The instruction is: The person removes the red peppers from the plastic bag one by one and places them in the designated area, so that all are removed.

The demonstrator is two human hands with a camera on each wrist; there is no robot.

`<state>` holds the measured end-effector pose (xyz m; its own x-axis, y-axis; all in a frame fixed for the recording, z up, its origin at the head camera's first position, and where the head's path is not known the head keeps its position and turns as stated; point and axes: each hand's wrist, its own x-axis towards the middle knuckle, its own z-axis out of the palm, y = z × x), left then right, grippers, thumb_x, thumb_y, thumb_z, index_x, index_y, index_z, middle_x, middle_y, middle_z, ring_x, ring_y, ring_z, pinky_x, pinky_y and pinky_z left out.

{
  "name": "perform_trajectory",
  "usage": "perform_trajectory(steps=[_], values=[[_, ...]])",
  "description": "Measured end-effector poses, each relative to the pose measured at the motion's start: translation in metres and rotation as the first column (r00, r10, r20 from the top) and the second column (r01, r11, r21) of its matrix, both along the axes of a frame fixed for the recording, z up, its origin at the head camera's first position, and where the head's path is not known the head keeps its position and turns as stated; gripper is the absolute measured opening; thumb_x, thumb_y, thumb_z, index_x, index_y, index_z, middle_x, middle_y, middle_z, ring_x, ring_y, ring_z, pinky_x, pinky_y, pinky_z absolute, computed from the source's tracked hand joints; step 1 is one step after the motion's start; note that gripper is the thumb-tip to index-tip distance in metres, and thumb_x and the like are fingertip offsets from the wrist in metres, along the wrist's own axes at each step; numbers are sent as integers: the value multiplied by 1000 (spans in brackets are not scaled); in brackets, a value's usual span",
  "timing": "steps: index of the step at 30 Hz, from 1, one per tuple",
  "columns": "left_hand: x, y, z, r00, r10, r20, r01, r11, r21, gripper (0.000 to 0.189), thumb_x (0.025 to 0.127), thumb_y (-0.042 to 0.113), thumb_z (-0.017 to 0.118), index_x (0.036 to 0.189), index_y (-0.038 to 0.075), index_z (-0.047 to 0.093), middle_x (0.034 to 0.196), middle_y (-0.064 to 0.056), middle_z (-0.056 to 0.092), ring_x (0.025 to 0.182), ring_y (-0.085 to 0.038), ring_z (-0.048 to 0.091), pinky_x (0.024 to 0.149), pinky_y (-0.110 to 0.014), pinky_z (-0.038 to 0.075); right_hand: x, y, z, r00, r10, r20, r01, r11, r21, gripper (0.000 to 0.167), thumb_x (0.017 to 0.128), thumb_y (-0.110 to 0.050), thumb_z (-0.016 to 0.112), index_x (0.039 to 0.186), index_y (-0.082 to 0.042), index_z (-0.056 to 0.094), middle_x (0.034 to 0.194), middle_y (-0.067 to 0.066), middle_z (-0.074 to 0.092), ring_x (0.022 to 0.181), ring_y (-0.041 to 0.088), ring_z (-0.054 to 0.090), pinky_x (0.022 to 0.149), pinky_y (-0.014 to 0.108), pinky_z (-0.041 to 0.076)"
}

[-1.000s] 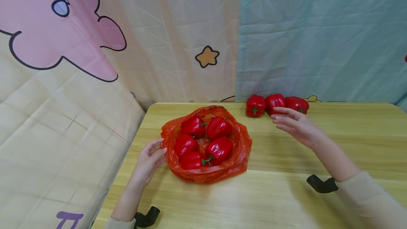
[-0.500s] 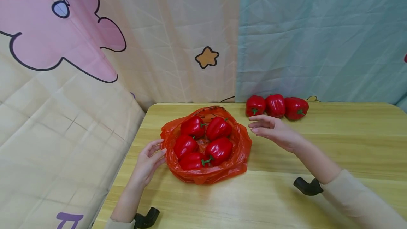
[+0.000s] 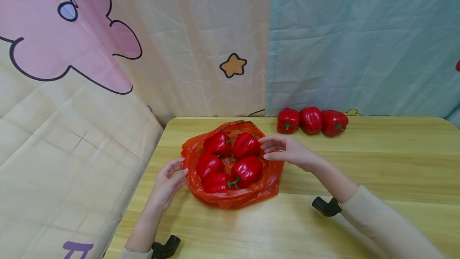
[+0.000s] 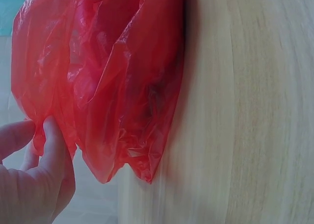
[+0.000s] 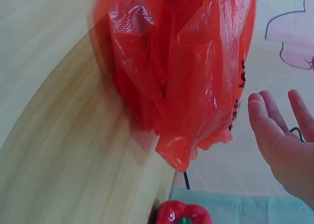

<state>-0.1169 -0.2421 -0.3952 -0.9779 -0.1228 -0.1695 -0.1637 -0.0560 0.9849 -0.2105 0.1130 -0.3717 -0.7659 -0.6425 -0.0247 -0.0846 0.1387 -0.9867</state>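
A red plastic bag (image 3: pixel 233 200) stands on the table with its mouth spread wide, and several red bell peppers (image 3: pixel 246 170) lie inside. At the bag's left rim, my left hand (image 3: pixel 166 185) pinches a bit of the plastic between thumb and fingers; the left wrist view shows the pinched film (image 4: pixel 39 136). My right hand (image 3: pixel 292 153) hovers over the bag's right rim near the upper right pepper (image 3: pixel 246 145). Nothing is held in it. In the right wrist view the right hand's fingers (image 5: pixel 267 118) are spread and apart from the bag's side (image 5: pixel 196 72).
Three more red bell peppers (image 3: pixel 310 120) sit in a row at the table's back edge, right of the bag. The wooden table (image 3: pixel 377 163) meets a printed curtain (image 3: pixel 201 31) behind and on the left. A black curved piece (image 3: pixel 327 207) is at each wrist.
My right hand has moved left and towards me, from in front of the back row of peppers to the bag's right rim. The left hand stays at the bag.
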Motion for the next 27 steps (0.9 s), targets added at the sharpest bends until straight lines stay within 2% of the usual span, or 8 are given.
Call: perform_trajectory(steps=[7, 16, 21, 27], values=[[0, 0, -1, 1000, 3, 7, -3, 1000, -9, 42, 92, -1, 53, 131, -2, 39, 109, -4, 51, 87, -11, 60, 77, -24, 53, -8, -14, -4, 995, 58, -76, -51, 996, 80, 51, 81, -9, 71, 126, 5, 50, 122, 25, 53, 113, 39, 49, 93, 39, 47], [0, 0, -3, 1000, -1, -8, 1, 1000, -18, 40, 91, -1, 55, 129, -1, 41, 107, -4, 52, 86, -12, 61, 76, -25, 54, -12, -27, -10, 966, 174, -193, -132, 968, 212, 49, 79, -7, 72, 124, 1, 54, 120, 17, 56, 112, 31, 51, 93, 41, 47], [-1, 0, -4, 1000, 0, -15, -1, 1000, -14, 39, 91, -1, 55, 128, 0, 43, 107, -4, 52, 86, -12, 61, 75, -25, 54, -10, -33, -13, 949, 229, -218, -176, 955, 238, 52, 76, -6, 74, 124, -1, 55, 120, 13, 57, 111, 29, 51, 93, 41, 46], [0, -1, -4, 1000, -3, -22, 3, 1000, -5, 40, 90, -2, 55, 128, -1, 42, 107, -4, 53, 87, -12, 61, 76, -26, 54, -10, -34, -19, 945, 226, -238, -168, 956, 240, 51, 75, -4, 75, 123, -3, 57, 121, 10, 57, 110, 27, 50, 91, 39, 48]])
